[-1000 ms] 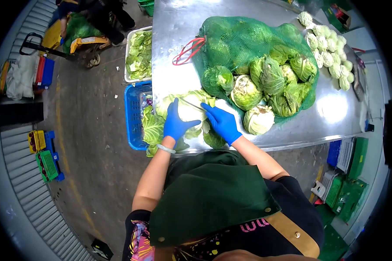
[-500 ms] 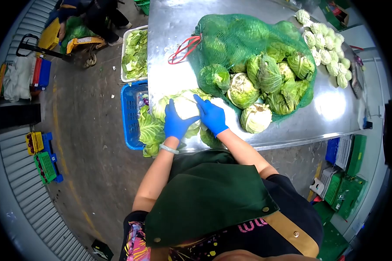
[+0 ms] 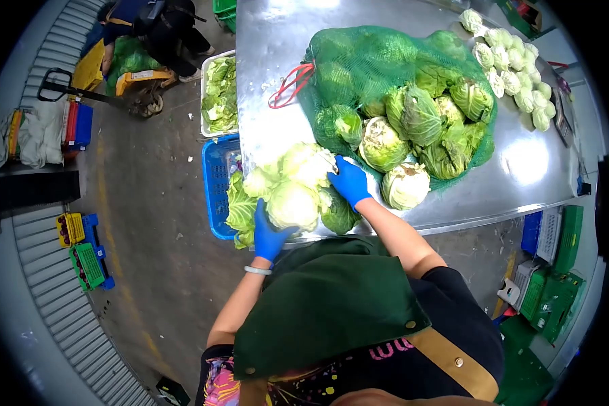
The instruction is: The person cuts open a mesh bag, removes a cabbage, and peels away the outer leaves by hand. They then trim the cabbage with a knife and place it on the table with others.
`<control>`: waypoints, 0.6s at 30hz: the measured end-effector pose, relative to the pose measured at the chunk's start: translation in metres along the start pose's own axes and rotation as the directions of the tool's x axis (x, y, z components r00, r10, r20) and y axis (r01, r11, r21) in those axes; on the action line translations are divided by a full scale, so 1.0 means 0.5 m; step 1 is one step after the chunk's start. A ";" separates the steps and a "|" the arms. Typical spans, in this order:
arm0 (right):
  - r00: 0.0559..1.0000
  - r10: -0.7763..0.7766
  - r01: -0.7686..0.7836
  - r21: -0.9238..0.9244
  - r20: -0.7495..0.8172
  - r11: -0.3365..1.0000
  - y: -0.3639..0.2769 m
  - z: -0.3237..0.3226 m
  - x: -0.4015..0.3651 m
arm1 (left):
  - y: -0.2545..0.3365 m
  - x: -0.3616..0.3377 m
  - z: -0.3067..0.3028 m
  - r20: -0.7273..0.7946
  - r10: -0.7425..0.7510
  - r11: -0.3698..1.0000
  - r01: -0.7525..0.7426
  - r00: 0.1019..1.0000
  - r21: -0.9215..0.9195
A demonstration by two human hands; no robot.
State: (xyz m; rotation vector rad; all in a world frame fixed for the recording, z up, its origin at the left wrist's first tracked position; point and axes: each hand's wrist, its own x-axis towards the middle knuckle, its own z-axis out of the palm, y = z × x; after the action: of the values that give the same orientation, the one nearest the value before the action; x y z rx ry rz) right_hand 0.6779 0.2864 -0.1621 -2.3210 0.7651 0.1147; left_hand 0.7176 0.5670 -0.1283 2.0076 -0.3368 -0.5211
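A pale, peeled cabbage (image 3: 293,205) rests near the table's front left edge. My left hand (image 3: 271,235), in a blue glove, cups its lower left side with thumb and fingers spread around it. Behind the cabbage lie loose pale outer leaves (image 3: 307,164). My right hand (image 3: 351,183), also gloved, has its fingers closed on the right edge of these leaves; its fingertips are partly hidden. A dark green leaf (image 3: 338,212) lies between the cabbage and my right forearm.
A green net bag (image 3: 358,57) of cabbages spreads over the metal table (image 3: 267,40), a trimmed cabbage (image 3: 406,186) beside it. Pale cabbages (image 3: 514,68) lie at the far right. Left of the table are a blue crate (image 3: 216,196) and a white crate (image 3: 206,101). A person bends at upper left.
My hands have moved apart, the left down and the right outward. The round cabbage now shows between them, with leaves behind it. The whole view has shifted slightly.
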 end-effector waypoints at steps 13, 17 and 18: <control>0.999 0.024 -0.019 0.106 -0.046 0.994 0.031 -0.040 0.007 | 0.123 0.112 -0.060 0.503 0.280 0.787 -0.496 0.818 0.367; 0.972 -0.200 0.217 0.154 -0.121 0.964 -0.027 -0.101 -0.065 | 0.074 0.103 -0.018 0.117 0.249 0.923 -0.272 0.961 0.271; 0.951 -0.278 0.295 0.124 -0.136 0.947 -0.031 -0.101 -0.082 | 0.083 0.100 -0.005 0.109 0.247 0.926 -0.267 0.963 0.266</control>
State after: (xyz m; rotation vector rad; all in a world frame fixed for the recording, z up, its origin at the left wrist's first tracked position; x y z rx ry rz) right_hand 0.6466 0.2838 -0.1028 -2.2881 0.4651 -0.2017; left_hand 0.7615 0.5273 -0.1013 2.1730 -0.7446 -0.3982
